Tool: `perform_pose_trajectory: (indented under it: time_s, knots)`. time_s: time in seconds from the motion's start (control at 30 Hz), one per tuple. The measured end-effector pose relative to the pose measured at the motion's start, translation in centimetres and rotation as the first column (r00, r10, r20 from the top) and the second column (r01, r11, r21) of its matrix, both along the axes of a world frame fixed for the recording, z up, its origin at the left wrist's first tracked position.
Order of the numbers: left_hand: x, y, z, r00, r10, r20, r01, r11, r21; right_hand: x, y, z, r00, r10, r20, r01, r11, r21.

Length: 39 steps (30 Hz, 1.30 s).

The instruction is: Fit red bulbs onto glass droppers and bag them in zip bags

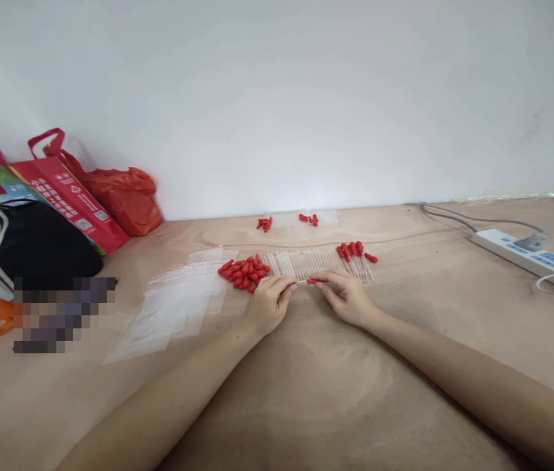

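Behind the wooden table (281,399) rises a pale wall (306,98). Just in front of a row of clear tubes (301,263), the left hand (269,304) pinches one tube (302,283) and the right hand (349,297) pinches a red bulb (312,281) at its end.

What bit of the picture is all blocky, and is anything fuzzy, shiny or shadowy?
In the head view, a blocky patch hides something below the black bag; also in the head view, the tubes blur together, the clear bags shine palely, and soft shadow darkens the table along the left arm.
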State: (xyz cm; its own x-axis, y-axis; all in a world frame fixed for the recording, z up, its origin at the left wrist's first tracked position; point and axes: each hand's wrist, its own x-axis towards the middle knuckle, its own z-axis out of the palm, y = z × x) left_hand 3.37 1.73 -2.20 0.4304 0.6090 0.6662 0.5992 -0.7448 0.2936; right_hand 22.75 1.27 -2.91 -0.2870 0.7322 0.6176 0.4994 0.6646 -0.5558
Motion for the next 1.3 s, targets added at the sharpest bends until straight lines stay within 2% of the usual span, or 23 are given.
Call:
perform_pose_trajectory:
  time_s: [0.2, 0.33, 0.57, 0.83, 1.0, 1.3]
  knots:
    - [0.1, 0.0, 0.0, 0.999, -0.028, 0.026, 0.028, 1.0, 0.006, 0.2, -0.2, 0.1, 0.998, 0.065, -0.026, -0.066, 0.997, -0.043]
    - [0.0, 0.0, -0.2, 0.997, -0.071, 0.001, 0.071, 0.997, 0.003, 0.1, -0.2, 0.1, 0.998, 0.046, 0.03, -0.045, 0.998, -0.032]
    - [0.0, -0.1, 0.0, 0.989, -0.133, -0.062, 0.136, 0.989, 0.049, 0.3, -0.4, 0.1, 0.997, 0.04, 0.059, -0.046, 0.995, 0.091]
    - [-0.2, -0.5, 0.0, 0.974, -0.1, -0.205, 0.114, 0.992, 0.054, 0.7, -0.8, 0.1, 0.977, 0.027, 0.213, -0.072, 0.977, 0.203]
    - [-0.1, -0.6, -0.1, 0.966, -0.115, -0.234, 0.134, 0.989, 0.068, 0.8, -1.1, 0.5, 0.957, 0.029, 0.29, -0.105, 0.963, 0.248]
    - [0.3, -1.0, 0.0, 0.972, -0.138, -0.19, 0.16, 0.981, 0.106, 0.5, -0.8, 0.4, 0.944, 0.071, 0.322, -0.138, 0.972, 0.19]
